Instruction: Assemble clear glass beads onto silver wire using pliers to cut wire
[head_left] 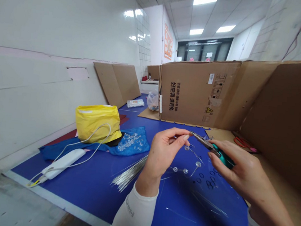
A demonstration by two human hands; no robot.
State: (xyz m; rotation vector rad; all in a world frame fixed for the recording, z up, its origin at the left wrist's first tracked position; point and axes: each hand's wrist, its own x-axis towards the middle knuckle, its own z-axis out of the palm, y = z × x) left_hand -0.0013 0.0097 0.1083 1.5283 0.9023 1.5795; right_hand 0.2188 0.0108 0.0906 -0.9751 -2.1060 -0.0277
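Note:
My right hand [239, 159] is wrapped round the green handles of a pair of pliers [204, 141]. The jaws point left, close to the fingertips of my left hand [163, 147]. That hand is closed in a pinch on a thin wire strung with clear beads [198, 164], which hangs below and between my hands. What the plier tips grip is too small to make out. Under my left wrist lies a bundle of straight silvery wires [129, 174]. Several loose clear beads [131, 142] rest on a blue cloth [143, 137] left of my left hand.
A yellow bag [97, 123] and a white power strip [63, 163] with its cable stand at the left. Large cardboard panels [196, 93] wall the blue table's [128, 212] back and right. Red-handled scissors [242, 142] lie at the right. Stray wires [210, 205] are on the table.

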